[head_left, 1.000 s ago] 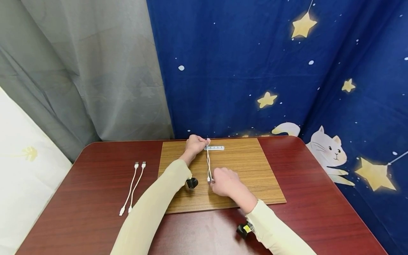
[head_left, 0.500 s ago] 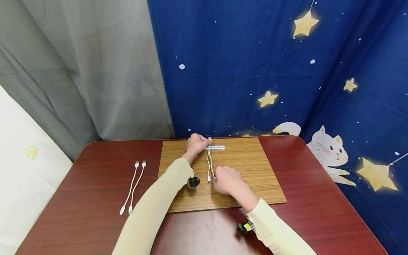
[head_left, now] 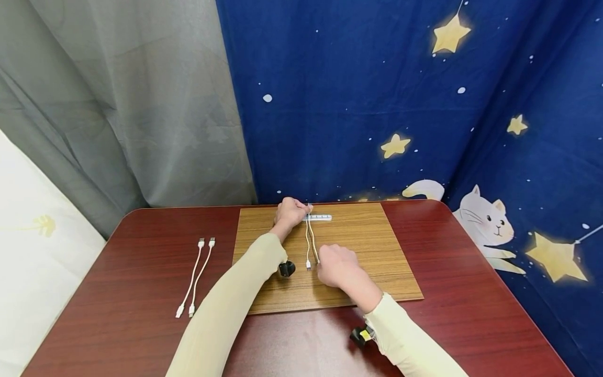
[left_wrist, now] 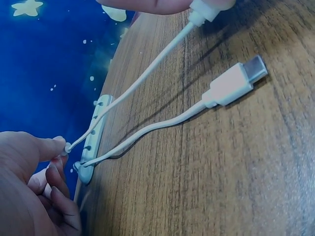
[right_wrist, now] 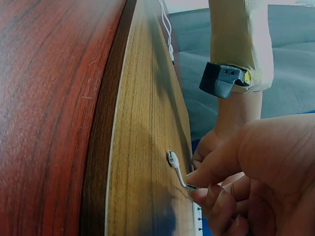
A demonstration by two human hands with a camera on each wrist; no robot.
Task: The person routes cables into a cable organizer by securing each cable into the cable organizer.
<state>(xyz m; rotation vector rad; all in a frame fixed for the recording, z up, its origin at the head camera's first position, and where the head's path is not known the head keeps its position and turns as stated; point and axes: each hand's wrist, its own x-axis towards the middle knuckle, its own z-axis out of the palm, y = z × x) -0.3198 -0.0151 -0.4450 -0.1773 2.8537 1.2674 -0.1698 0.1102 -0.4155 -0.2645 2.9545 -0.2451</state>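
Observation:
A white cable (left_wrist: 147, 73) is stretched between my two hands over a wood-grain board (head_left: 367, 251). My left hand (head_left: 291, 212) pinches its far end between thumb and finger, beside a pale slotted cable clip (left_wrist: 94, 132) at the board's back edge. My right hand (head_left: 340, 267) pinches the near connector (right_wrist: 192, 187), nearer the board's front. A second white cable (left_wrist: 162, 124) passes through the clip's end slot, and its metal-tipped plug (left_wrist: 231, 86) lies toward the front. The left fingers partly hide the clip in the head view.
Two more white cables (head_left: 194, 275) lie side by side on the red-brown table (head_left: 136, 277), left of the board. Grey and blue curtains (head_left: 339, 104) hang behind the table. A black wrist camera (head_left: 286, 269) sits on the left sleeve.
My right hand has shifted slightly right with its cable end, so the two cables stand a little farther apart. The left hand has stayed by the clip, still pinching.

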